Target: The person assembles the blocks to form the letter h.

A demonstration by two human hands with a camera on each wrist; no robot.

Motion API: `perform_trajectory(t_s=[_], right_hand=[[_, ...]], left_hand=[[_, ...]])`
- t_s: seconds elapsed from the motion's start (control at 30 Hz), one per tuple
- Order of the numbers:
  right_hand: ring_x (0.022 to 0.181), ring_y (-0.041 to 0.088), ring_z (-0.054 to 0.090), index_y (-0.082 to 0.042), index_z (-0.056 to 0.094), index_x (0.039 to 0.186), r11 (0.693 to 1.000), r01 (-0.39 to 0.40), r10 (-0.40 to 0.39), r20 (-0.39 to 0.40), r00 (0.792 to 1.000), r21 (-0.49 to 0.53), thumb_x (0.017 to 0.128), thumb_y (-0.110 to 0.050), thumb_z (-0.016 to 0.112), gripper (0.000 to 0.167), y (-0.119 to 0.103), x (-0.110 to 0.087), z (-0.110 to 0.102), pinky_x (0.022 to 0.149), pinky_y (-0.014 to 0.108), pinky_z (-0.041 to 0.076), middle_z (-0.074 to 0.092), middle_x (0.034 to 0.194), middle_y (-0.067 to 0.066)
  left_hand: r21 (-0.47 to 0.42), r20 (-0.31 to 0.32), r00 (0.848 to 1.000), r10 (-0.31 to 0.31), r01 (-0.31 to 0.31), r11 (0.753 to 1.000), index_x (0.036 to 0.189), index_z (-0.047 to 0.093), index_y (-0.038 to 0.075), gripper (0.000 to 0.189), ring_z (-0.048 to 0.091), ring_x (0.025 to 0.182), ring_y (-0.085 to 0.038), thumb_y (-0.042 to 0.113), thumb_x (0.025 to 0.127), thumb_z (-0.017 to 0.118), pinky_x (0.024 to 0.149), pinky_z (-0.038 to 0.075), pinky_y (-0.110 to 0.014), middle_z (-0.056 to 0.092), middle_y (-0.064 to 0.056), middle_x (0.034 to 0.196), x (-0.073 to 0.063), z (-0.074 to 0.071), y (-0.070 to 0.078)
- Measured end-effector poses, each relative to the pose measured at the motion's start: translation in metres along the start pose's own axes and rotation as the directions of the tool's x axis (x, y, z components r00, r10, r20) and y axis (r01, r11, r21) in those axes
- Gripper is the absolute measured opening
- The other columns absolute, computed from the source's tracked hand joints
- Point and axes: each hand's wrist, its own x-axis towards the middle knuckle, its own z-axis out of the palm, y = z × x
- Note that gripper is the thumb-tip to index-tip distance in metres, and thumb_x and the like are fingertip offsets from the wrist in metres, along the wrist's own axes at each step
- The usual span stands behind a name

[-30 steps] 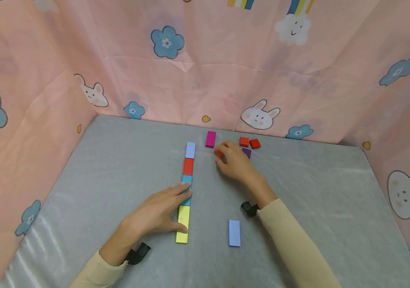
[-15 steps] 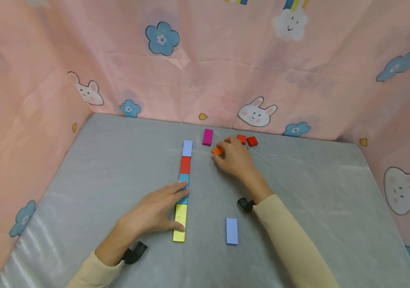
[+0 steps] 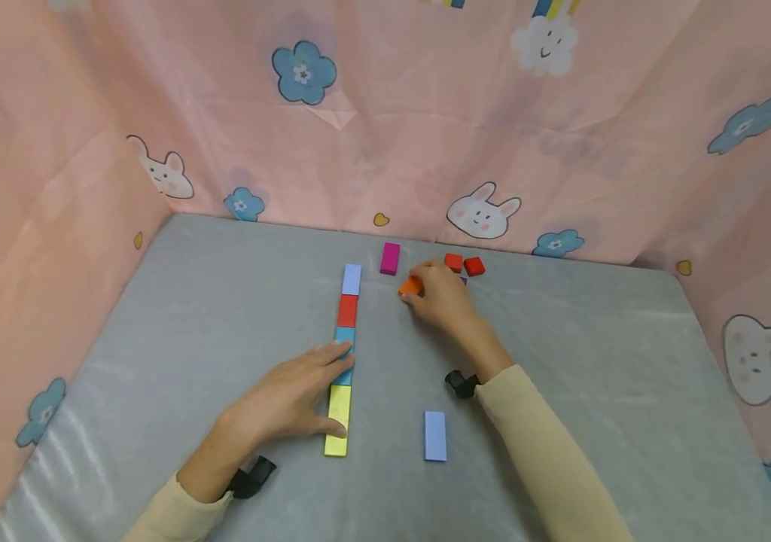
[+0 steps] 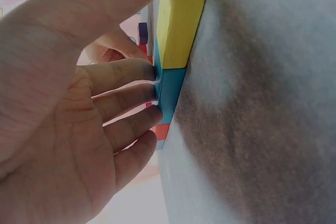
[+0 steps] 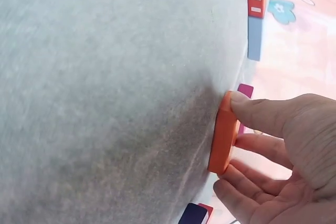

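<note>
My right hand pinches an orange block between thumb and fingers, low over the grey cloth. The thumb lies at one end of it in the right wrist view. My left hand rests along a straight row of blocks, fingers extended. Its fingertips touch the blue block, and the thumb lies on the yellow block at the row's near end. Beyond the blue part come a red block, whose side shows white squares in the right wrist view, and a light blue block.
A magenta block lies at the back, left of the right hand. Two small red blocks sit behind that hand, near a partly hidden purple block. A periwinkle block lies nearer. Pink printed curtain encloses the table.
The right thumb and fingers have closed on the orange block, which shows more now and has turned slightly. My left hand keeps its place on the row. The head view has shifted a little.
</note>
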Motion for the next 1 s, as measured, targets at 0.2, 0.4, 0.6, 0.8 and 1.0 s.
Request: perform_trajectory(t_s=[0.2,0.4,0.6,0.8,1.0], right_hand=[[0.126,0.037,0.06,-0.002,0.072,0.133,0.996,0.033,-0.032,0.016,0.999,-0.082,0.1,-0.023,0.074,0.039,-0.002,-0.0037,0.0001,0.106,0.049,0.06,0.063,0.137,0.024],[0.125,0.036,0.063,-0.004,0.073,0.133,0.992,0.018,-0.017,0.006,1.0,-0.125,0.099,-0.025,0.075,0.04,0.0006,-0.0059,-0.0039,0.1,0.052,0.062,0.065,0.136,0.023],[0.124,0.035,0.062,-0.004,0.073,0.132,0.993,0.028,-0.027,0.011,1.0,-0.111,0.1,-0.028,0.074,0.04,0.0008,-0.0072,-0.0047,0.098,0.05,0.062,0.065,0.133,0.023],[0.119,0.035,0.064,-0.004,0.073,0.134,0.993,0.038,-0.036,0.016,0.999,-0.11,0.099,-0.026,0.075,0.041,-0.0028,-0.0058,-0.0041,0.098,0.047,0.062,0.068,0.131,0.023],[0.117,0.034,0.064,-0.005,0.072,0.136,0.993,0.038,-0.035,0.026,0.999,-0.113,0.099,-0.027,0.076,0.043,-0.005,-0.0042,-0.0026,0.095,0.046,0.063,0.067,0.131,0.022]], left_hand=[[-0.002,-0.002,1.0,0.002,-0.002,1.0,0.155,0.051,0.002,0.098,0.039,0.159,-0.033,0.041,0.077,0.095,0.13,0.037,-0.05,0.04,-0.013,0.171,-0.0014,0.0008,0.001],[0.005,-0.011,1.0,0.017,-0.017,1.0,0.155,0.051,0.003,0.098,0.041,0.158,-0.033,0.042,0.077,0.095,0.13,0.038,-0.049,0.041,-0.013,0.17,0.0011,0.0001,0.0026],[0.005,-0.006,1.0,0.019,-0.019,1.0,0.155,0.051,0.002,0.099,0.04,0.159,-0.032,0.043,0.077,0.095,0.131,0.037,-0.048,0.041,-0.013,0.17,0.0028,0.0019,0.0021],[-0.007,-0.002,1.0,0.007,-0.007,1.0,0.156,0.051,0.002,0.098,0.039,0.159,-0.032,0.042,0.077,0.095,0.131,0.036,-0.048,0.04,-0.013,0.171,0.0015,0.0023,0.0001],[-0.016,0.004,1.0,-0.009,0.009,1.0,0.156,0.05,0.002,0.098,0.038,0.16,-0.032,0.042,0.078,0.094,0.131,0.035,-0.048,0.039,-0.012,0.171,0.0004,0.0007,-0.0009]])
